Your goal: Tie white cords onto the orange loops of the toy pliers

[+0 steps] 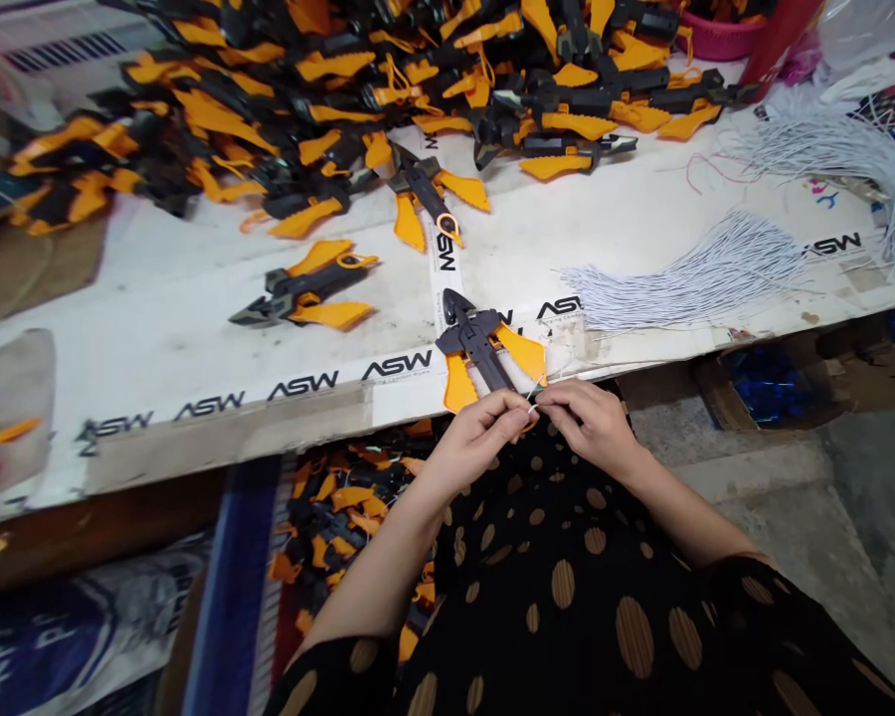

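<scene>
Fingers (567,396) of my right hand (593,423) and those of my left hand (477,436) are drawn almost together, thumb against forefinger on each side, pinching a thin white cord (535,407) between them. Whether my left hand also grips the tail of the winged toy (479,350), I cannot tell.

That toy lies at the front edge of the white table (149,318), its tail pointing toward me and reaching the rim, where my hands work. White surface gives room on the left, up to a second toy (320,281). On the right the gap is narrower, ending at a bundle of white cords (693,278). Behind, a third toy (429,194) lies in front of a heap of toys (328,70).

My toy has a dark, pointed nose (456,303), a slim dark body and two orange wings (522,355) splayed backward. The tail end is partly hidden by my left hand.
</scene>
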{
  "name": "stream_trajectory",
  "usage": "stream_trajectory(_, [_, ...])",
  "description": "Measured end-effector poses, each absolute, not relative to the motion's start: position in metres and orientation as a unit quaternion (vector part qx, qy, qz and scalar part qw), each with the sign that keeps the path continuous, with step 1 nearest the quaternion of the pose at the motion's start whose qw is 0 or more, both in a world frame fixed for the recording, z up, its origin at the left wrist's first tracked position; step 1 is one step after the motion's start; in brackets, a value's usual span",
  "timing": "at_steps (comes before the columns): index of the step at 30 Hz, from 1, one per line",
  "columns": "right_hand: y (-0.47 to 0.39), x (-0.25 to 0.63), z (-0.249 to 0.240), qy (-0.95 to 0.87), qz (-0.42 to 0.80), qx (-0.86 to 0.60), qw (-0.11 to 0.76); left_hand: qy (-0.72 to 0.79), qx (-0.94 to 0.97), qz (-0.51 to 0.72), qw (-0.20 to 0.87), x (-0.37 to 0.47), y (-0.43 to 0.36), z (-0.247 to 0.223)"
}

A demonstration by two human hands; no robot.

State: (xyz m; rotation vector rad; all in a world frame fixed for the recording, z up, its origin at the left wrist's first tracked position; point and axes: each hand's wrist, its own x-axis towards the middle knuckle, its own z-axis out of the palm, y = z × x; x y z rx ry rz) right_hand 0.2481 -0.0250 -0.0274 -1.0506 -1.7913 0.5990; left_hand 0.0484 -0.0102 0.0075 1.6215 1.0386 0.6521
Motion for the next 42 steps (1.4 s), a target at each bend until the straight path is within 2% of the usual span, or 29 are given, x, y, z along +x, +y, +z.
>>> stream_trajectory(2, [-0.028,0.242,-0.026,-0.714,0.258,-0.422,0.496,0.448,0.613,0.308,0.574,0.049,-0.017,0.0])
stream_trajectory(4, [-0.032,0.235,-0.024,-0.676,0.311,-0.426,0.515,0.471,0.588,0.365,0.547,0.052,-0.022,-0.007])
stream_trajectory(7, [-0.036,0.225,-0.024,-0.573,0.444,-0.451,0.52,0.493,0.652,0.421,0.392,0.055,-0.025,-0.012])
stream_trajectory(11, [-0.034,0.225,-0.026,-0.438,0.613,-0.429,0.499,0.443,0.804,0.38,0.114,0.049,-0.019,-0.012])
stream_trajectory(14, [-0.029,0.23,-0.026,-0.387,0.684,-0.409,0.464,0.366,0.872,0.325,0.029,0.038,-0.01,-0.011])
stream_trajectory(18, [-0.026,0.233,-0.027,-0.364,0.72,-0.401,0.435,0.28,0.912,0.298,0.04,0.026,-0.002,-0.011])
stream_trajectory(23, [-0.03,0.229,-0.026,-0.404,0.704,-0.382,0.442,0.31,0.863,0.393,0.075,0.036,-0.009,-0.012])
stream_trajectory(25, [-0.033,0.227,-0.025,-0.466,0.63,-0.405,0.471,0.397,0.797,0.423,0.171,0.047,-0.015,-0.013])
stream_trajectory(27, [-0.033,0.227,-0.024,-0.56,0.498,-0.429,0.503,0.475,0.694,0.415,0.346,0.058,-0.02,-0.013])
stream_trajectory(29, [-0.032,0.23,-0.023,-0.647,0.367,-0.426,0.516,0.492,0.586,0.382,0.519,0.064,-0.022,-0.013])
stream_trajectory(31, [-0.028,0.233,-0.02,-0.692,0.313,-0.416,0.5,0.482,0.534,0.358,0.596,0.063,-0.02,-0.012])
stream_trajectory(33, [-0.024,0.238,-0.017,-0.685,0.359,-0.434,0.462,0.489,0.566,0.357,0.559,0.059,-0.015,-0.009])
stream_trajectory(38, [-0.014,0.247,-0.014,-0.516,0.675,-0.432,0.303,0.395,0.756,0.364,0.373,0.046,-0.003,-0.001])
stream_trajectory(42, [-0.011,0.248,-0.016,-0.431,0.775,-0.395,0.241,0.326,0.806,0.373,0.323,0.042,0.001,0.0])
